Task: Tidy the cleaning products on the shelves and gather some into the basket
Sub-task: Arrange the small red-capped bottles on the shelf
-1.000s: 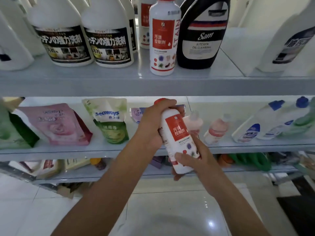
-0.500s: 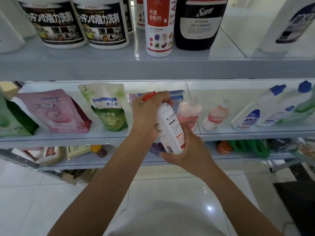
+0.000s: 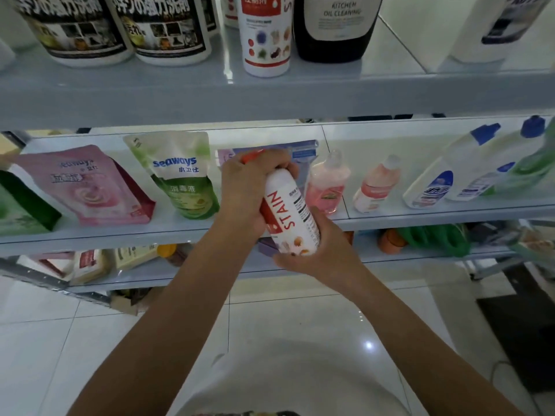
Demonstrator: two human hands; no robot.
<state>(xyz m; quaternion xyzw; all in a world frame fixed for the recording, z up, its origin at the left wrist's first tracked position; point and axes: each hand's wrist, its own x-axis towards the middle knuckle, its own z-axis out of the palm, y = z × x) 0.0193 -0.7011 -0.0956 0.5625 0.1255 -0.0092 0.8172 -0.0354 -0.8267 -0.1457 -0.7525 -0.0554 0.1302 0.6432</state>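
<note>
At the far left of the middle shelf (image 3: 420, 219) a pink pouch (image 3: 87, 187) leans back, and beside it a green Seaways pouch (image 3: 180, 175) stands upright, both close to the front lip. Just right of them the left hand (image 3: 249, 190) is wrapped around the neck of the stain remover bottle (image 3: 289, 214), fingers clenched over its shoulder with the red cap poking out above the knuckles. The bottle is off the shelf, held in the air in front of the middle shelf and tilted, cap up-left and base down-right. The right hand (image 3: 318, 250) cups that base from below, fingers curled around the bottom edge. A matching bottle (image 3: 265, 40) stands on the upper shelf (image 3: 270, 97), so this 1 probably belongs beside it — or in the basket, which is not in view. The risks lie mostly to the right: 2 small pink bottles (image 3: 326, 184) sit just behind the held bottle, and a careless swing of its base could tip them into the blue-capped white bottles (image 3: 435, 181) leaning further along. A lift toward the upper shelf could knock the cap on that shelf's front edge. If the left hand twists on the cap while the bottle is tilted, it might loosen and leak.
</note>
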